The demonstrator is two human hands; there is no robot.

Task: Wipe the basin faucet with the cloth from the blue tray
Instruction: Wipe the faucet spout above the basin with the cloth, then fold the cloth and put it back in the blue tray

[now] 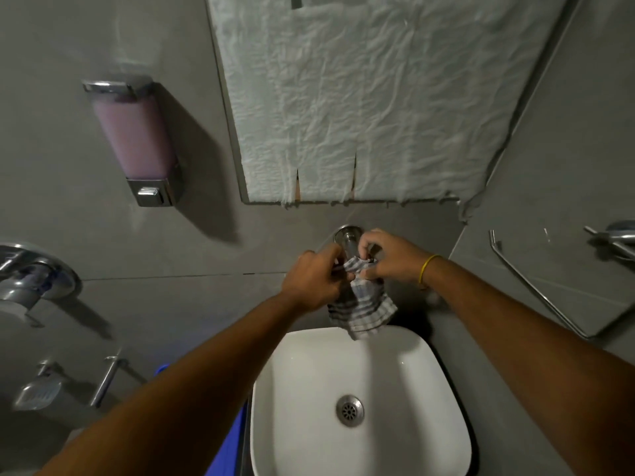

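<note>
Checked cloth (360,304): draped over wall faucet (347,237), at 12 o'clock above white basin (360,407). Left hand (314,280) and right hand (391,259): each grip pinching cloth's upper folds, remainder hanging below.

Bare forearms; a yellow band (427,270) circles the right wrist.

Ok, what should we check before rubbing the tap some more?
1. Cloth in both hands: ok, left hand and right hand pinch it.
2. Cloth on the faucet: ok, draped over it.
3. Loose end away from the drain: ok, it hangs above the basin rim.
4. Faucet base visible: ok.
5. Spout tip clean: cannot tell, hidden.
</note>
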